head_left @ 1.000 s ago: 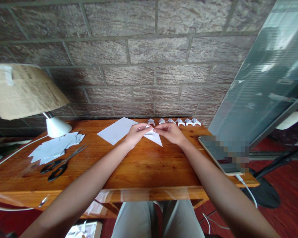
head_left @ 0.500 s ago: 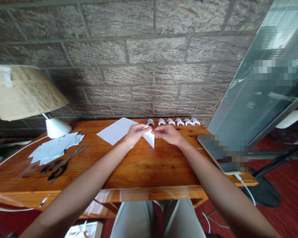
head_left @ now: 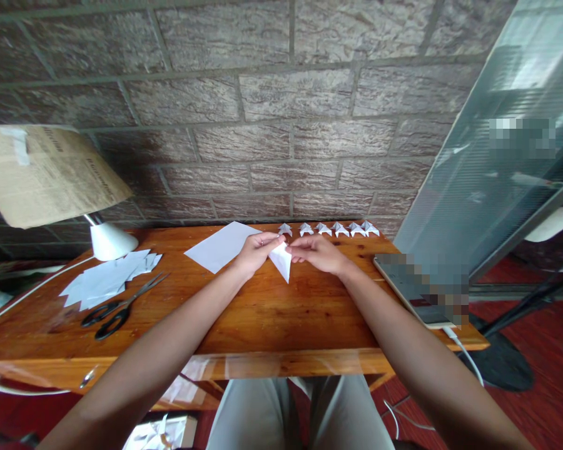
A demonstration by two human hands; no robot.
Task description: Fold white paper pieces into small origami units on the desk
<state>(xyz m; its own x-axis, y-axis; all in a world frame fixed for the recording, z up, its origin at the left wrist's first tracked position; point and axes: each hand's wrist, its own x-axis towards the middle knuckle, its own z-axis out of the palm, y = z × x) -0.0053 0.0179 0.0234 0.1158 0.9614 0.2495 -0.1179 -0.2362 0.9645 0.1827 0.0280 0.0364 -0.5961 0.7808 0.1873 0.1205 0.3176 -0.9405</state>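
Note:
Between my hands is a small piece of folded white paper [head_left: 281, 261], its narrow point hanging downward above the table. My left hand [head_left: 257, 251] is closed on its upper left side, thumb on top. My right hand [head_left: 319, 253] pinches its upper right edge with thumb and forefinger. Behind my left hand lies a flat white paper sheet [head_left: 221, 245], partly covered by that hand. A row of several small folded paper figures [head_left: 323, 229] stands along the table's back edge, beyond my right hand.
Black-handled scissors [head_left: 122, 306] and a pile of cut paper [head_left: 107, 278] lie on the left of the wooden table [head_left: 281, 325]. A lamp [head_left: 112, 242] stands at the back left. At the right edge is a tablet [head_left: 413, 290] with a white cable [head_left: 466, 359]. A brick wall rises behind.
The folded paper has turned slightly between my fingers, its lower point shifting a little left and down. Both hands keep their grip. The whole view has shifted slightly.

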